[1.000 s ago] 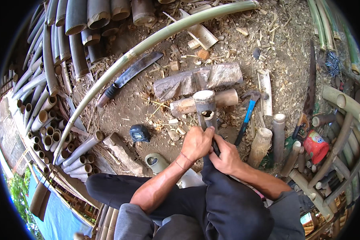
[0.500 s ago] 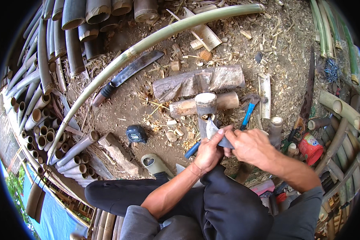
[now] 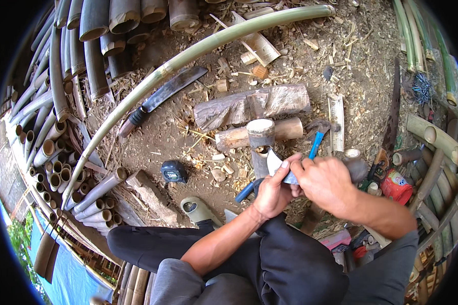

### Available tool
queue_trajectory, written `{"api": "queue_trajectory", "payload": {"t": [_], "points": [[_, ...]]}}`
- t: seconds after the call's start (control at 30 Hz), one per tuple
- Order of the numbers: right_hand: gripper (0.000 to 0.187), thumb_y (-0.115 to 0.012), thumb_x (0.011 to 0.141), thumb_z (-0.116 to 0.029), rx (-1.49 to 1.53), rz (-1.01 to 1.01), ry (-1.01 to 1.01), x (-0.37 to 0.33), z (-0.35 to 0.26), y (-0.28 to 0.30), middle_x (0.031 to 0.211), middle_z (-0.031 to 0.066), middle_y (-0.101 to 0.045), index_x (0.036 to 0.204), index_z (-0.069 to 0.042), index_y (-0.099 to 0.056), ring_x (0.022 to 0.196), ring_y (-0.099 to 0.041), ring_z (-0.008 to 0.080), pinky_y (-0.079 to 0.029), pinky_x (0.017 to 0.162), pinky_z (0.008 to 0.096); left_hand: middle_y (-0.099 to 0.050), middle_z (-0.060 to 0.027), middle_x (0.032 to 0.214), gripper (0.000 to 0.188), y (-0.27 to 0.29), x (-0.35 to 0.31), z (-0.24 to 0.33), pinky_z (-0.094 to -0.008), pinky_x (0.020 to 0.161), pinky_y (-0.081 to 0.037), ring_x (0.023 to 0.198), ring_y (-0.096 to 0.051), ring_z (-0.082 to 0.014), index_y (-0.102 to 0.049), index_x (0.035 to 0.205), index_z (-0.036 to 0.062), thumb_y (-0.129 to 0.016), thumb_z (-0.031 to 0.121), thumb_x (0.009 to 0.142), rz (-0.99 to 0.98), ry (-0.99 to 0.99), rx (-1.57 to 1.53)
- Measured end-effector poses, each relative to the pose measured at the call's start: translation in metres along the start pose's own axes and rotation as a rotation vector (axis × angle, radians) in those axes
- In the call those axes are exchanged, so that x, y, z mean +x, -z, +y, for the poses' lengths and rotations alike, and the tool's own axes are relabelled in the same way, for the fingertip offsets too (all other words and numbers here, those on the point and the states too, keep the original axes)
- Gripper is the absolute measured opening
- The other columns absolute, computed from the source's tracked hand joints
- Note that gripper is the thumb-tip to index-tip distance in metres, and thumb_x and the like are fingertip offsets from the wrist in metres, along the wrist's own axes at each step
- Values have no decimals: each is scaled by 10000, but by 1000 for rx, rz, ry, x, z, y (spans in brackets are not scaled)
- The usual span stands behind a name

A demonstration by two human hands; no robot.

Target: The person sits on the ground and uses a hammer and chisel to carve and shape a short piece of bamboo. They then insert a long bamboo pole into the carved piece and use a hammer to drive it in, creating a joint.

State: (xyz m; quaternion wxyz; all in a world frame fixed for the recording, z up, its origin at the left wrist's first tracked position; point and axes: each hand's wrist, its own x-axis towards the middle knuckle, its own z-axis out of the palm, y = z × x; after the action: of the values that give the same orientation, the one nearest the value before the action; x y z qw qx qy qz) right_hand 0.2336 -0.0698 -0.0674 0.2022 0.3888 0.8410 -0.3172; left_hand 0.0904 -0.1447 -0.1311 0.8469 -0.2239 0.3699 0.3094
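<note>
My right hand (image 3: 326, 184) is closed around a knife whose handle is hidden. Its pale, pointed blade (image 3: 274, 161) lies at a hole cut in the side of a bamboo piece (image 3: 262, 133). My left hand (image 3: 274, 195) is closed too, its thumb pressed along the blade close to the right fingers. The bamboo's closed, light end points away from me, over a round wooden piece (image 3: 290, 128); its near part disappears behind my hands. Just beyond the right hand lies a hammer with a blue handle (image 3: 316, 144).
A split log (image 3: 252, 107) lies beyond the bamboo. A machete (image 3: 173, 90) and a tape measure (image 3: 174, 171) are on the ground to the left, under a long curved bamboo pole (image 3: 188, 55). Cut bamboo tubes (image 3: 56, 178) are stacked at left. A red container (image 3: 396, 187) stands at right.
Both hands and the knife have shifted slightly to the right, with the right hand a little higher. The blade tip remains near the hole in the bamboo.
</note>
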Motion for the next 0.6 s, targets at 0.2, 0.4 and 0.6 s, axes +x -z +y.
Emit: {"api": "queue_trajectory", "payload": {"t": [0.2,0.4,0.6], "points": [[289,-695,771,-182,264,-245,93,31,23,10,795,115,-725,1027,-53,-660,682,-709,301,-558,582,405,-604,-42,720,422,-5,-6,5,-305,653,-470,627,-560,-143,-589,1265,36,-479,368,1030,156,-27,60],[393,-702,815,-220,960,348,-354,7,-56,-103,877,216,-699,1150,-29,-625,757,-694,381,-562,656,449,-641,-170,552,517,-1,-20,47,-349,500,-513,457,-612,-222,-664,656,-94,-517,312,942,480,-6,1168],[430,-704,799,-173,898,548,-371,-3,-72,-108,909,199,-678,1194,-34,-603,792,-676,387,-553,698,450,-639,-287,664,415,-3,-26,48,-492,641,-532,669,-686,-402,-680,805,-69,-494,280,931,312,-124,1475]]}}
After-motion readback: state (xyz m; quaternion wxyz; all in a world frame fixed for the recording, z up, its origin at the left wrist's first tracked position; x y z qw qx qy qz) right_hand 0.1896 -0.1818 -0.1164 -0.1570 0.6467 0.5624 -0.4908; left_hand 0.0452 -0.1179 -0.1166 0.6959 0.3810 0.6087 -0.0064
